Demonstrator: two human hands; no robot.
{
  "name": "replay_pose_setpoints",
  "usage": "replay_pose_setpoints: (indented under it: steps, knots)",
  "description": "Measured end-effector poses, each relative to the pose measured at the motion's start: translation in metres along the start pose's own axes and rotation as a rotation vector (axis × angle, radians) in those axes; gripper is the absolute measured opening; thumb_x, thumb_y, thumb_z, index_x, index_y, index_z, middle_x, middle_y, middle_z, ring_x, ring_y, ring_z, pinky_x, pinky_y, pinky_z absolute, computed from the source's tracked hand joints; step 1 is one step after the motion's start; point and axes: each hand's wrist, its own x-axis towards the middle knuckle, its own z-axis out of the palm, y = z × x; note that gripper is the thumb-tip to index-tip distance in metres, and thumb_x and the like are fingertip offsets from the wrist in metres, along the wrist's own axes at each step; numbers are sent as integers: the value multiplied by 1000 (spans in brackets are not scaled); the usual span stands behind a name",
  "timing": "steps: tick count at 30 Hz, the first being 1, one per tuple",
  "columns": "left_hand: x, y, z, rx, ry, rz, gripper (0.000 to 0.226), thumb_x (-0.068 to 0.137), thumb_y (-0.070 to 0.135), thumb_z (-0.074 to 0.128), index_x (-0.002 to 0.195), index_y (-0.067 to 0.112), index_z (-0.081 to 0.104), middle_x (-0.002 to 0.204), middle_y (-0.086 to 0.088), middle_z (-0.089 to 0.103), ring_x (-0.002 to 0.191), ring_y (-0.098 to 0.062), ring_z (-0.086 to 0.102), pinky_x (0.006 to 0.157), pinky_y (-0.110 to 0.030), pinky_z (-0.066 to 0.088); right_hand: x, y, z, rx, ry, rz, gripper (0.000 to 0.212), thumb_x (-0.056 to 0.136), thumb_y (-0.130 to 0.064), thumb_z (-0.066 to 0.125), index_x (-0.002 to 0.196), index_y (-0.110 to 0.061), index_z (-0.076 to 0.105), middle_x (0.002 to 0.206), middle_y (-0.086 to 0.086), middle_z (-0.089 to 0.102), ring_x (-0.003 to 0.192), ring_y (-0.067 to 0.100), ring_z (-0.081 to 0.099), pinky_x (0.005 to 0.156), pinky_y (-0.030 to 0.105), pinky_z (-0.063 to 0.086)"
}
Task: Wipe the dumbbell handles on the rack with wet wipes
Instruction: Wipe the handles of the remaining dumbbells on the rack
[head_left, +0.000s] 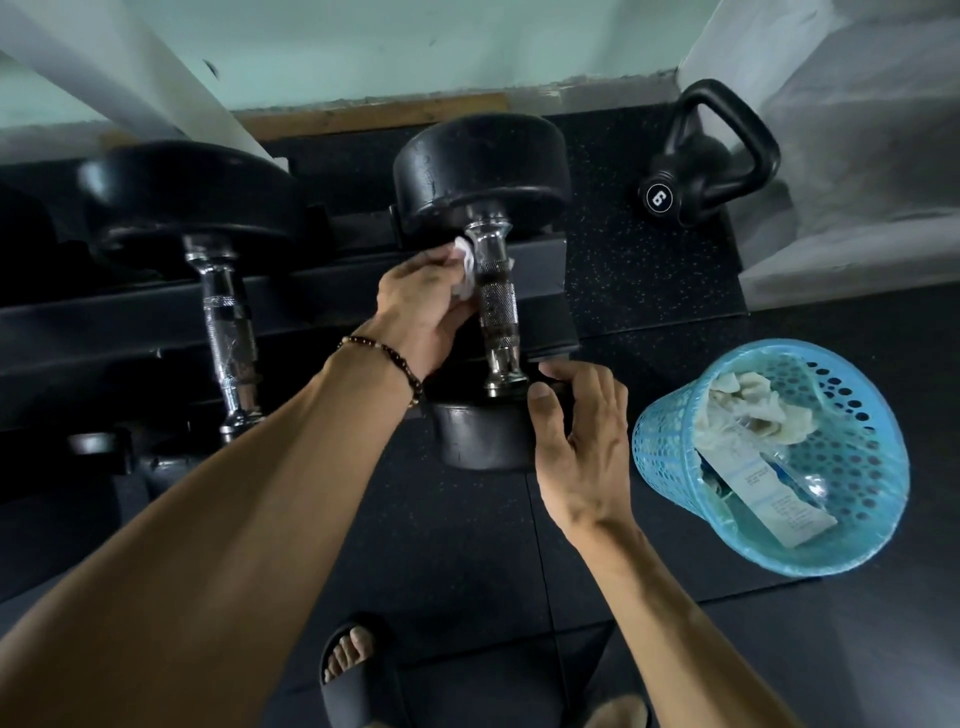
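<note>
Chrome shows on the handle (494, 306) of a black dumbbell (480, 171) that is laid across the rack (130, 312), its far head toward the wall and its near head toward the person. A white wipe (466, 267) is pinched in the left grip (421, 306) and pressed against the left side of the handle's upper part, just below the far head. The left wrist is ringed by a beaded bracelet (387, 358). The right grip (576, 441) is curled round the right edge of the near head, thumb on the top and fingers hooked over the side. A 2nd dumbbell (228, 332) is seen on the rack to the left, untouched. On the speckled floor to the right, a black kettlebell (696, 166) marked 6 is set near the wall. Nearer, a blue perforated basket (852, 452) is lined with clear plastic, and crumpled wipes and a paper packet are held in it. A sandalled foot (353, 660) is seen at the lower edge.
</note>
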Motion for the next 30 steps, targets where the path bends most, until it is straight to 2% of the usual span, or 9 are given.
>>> replay_pose_setpoints:
  steps: [2,4,7,12,18,21,24,28,30]
  knots:
    - [10,2,8,-42,0,-47,21,93,-7,54,98,7,67,87,-14,69,63,-16,67,54,-29,57,1,0,0,-8,8,-7,51,86,-56,36,113,-21,60,107,-15,52,107,9,43,93,39,41]
    - [4,-3,-2,213,-132,-86,30,90,-13,48,111,-2,67,100,-22,70,68,-17,67,59,-28,59,0,1,2,-13,24,-18,51,87,-56,35,111,-19,61,106,-15,51,105,8,42,92,39,42]
    - [-14,-9,-25,466,-273,-79,25,88,-15,54,103,-2,69,96,-17,75,82,-22,74,68,-27,61,0,2,3,-17,45,-26,50,88,-56,35,110,-18,61,106,-13,53,103,7,42,90,40,43]
    - [22,2,-2,-35,-127,-50,30,91,-16,41,96,4,64,85,-14,70,75,-22,67,58,-30,58,0,4,5,-17,43,-26,49,88,-55,35,109,-19,60,105,-13,53,104,8,42,89,40,43]
    - [-3,-18,-34,659,-437,-145,32,89,-18,44,109,-7,66,105,-22,66,85,-24,64,71,-26,55,0,5,5,-42,68,-53,53,90,-58,33,107,-17,61,104,-10,55,99,8,42,85,40,43]
    - [3,-10,-22,284,-392,-30,25,91,-15,46,106,-8,65,96,-20,73,79,-22,72,67,-26,58,-1,5,5,-42,67,-58,52,90,-57,34,108,-17,61,104,-11,54,99,8,42,85,39,43]
    - [16,-2,-2,-62,-264,-46,34,92,-17,34,94,0,63,82,-11,73,59,-12,69,57,-23,56,0,7,5,-47,61,-63,52,90,-57,34,108,-16,60,104,-11,54,100,8,42,84,37,42]
    - [9,-11,-23,460,-584,-165,32,95,-10,41,108,3,68,102,-5,75,92,-14,72,76,-23,58,0,7,6,-53,86,-83,52,91,-56,33,107,-15,61,103,-11,54,99,10,43,82,36,42]
    - [14,-16,-33,631,-667,-220,32,94,-13,42,112,-2,66,111,-14,73,103,-22,68,84,-26,57,0,8,7,-61,86,-91,50,91,-56,34,106,-16,61,102,-12,53,98,10,43,81,36,42]
